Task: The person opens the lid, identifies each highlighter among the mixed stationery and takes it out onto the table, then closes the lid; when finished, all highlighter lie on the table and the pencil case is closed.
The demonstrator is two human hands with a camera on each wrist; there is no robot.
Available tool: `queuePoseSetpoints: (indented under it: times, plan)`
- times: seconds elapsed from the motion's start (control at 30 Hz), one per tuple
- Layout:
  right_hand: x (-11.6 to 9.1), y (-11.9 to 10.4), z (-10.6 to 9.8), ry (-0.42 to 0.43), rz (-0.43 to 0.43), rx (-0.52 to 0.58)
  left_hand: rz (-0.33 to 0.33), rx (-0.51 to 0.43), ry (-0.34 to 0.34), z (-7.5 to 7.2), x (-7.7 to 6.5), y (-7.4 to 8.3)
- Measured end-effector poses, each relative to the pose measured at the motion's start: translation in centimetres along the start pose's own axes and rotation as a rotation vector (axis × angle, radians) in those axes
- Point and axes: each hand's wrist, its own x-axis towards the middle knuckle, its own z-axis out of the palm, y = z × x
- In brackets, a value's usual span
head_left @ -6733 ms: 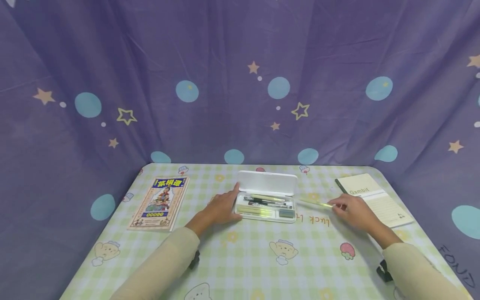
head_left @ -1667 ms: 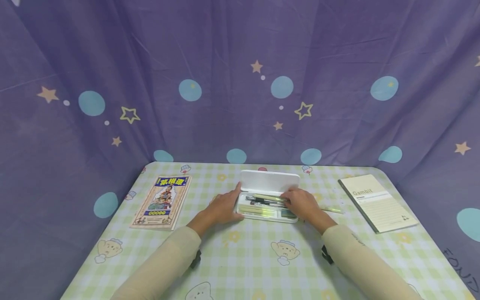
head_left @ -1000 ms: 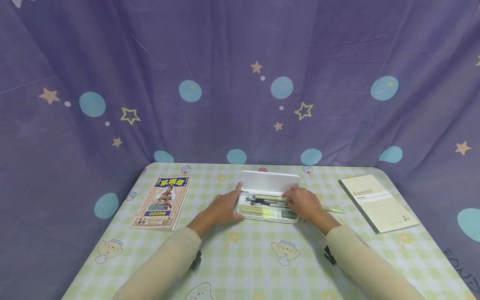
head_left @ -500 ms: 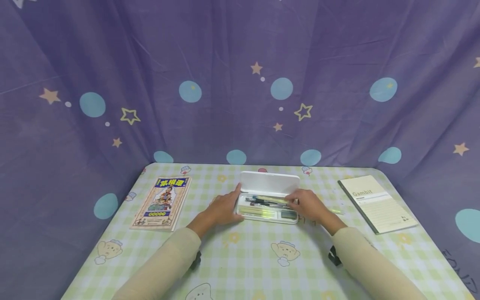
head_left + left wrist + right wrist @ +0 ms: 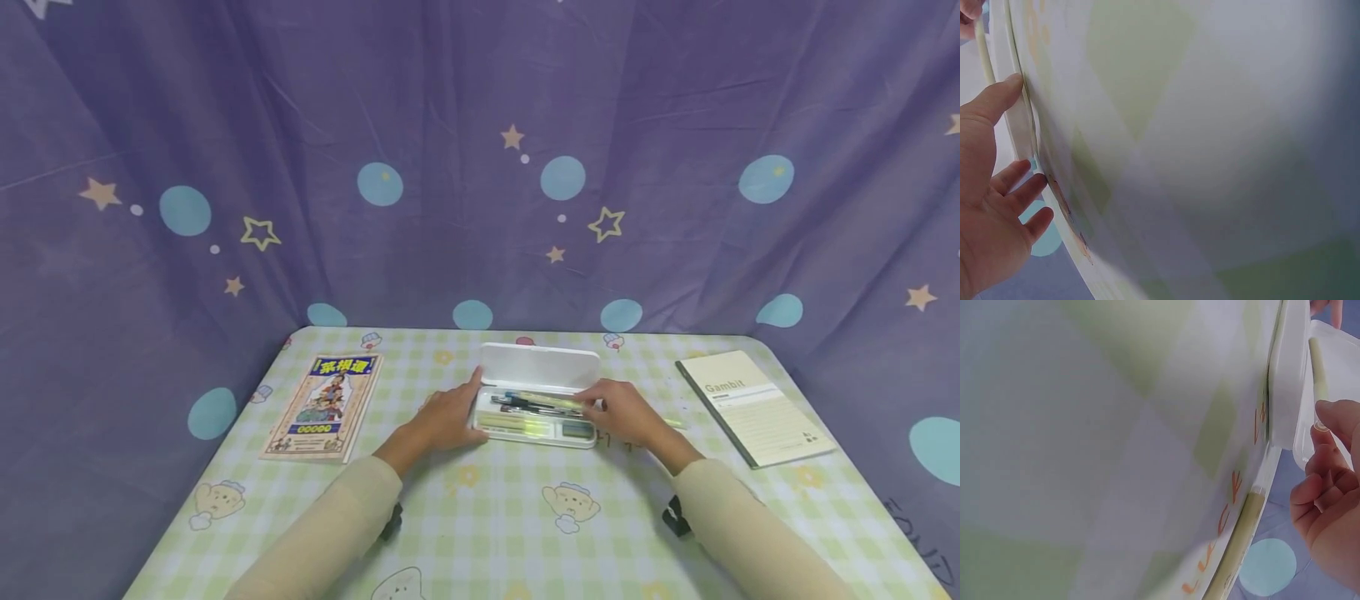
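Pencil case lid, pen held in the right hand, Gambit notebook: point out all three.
Pencil case lid (image 5: 538, 367): head view, middle of its white inner face.
Held pen (image 5: 1317, 361): right wrist view, on the yellowish barrel.
Gambit notebook (image 5: 753, 408): head view, middle of the front cover.

Right grip (image 5: 621, 411) | from loose pen (image 5: 1238, 540) | to yellow pen (image 5: 1317, 369) in case (image 5: 536, 366)

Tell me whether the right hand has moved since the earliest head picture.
Yes: the right hand has moved left, away from the notebook, to the right end of the pencil case.
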Motion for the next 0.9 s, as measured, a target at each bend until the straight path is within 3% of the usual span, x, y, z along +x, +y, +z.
queuePoseSetpoints:
  times: [0.53,0.9]
  plan:
    - [-3.7,2.4,-1.9,0.066,0.017,-0.012,-0.007,0.004,-0.002,0.2,-0.1,-0.1]
    - [-7.1,4.0,-5.2,0.118,0.029,-0.059,-0.014,-0.003,-0.006,-0.1,-0.1,0.2]
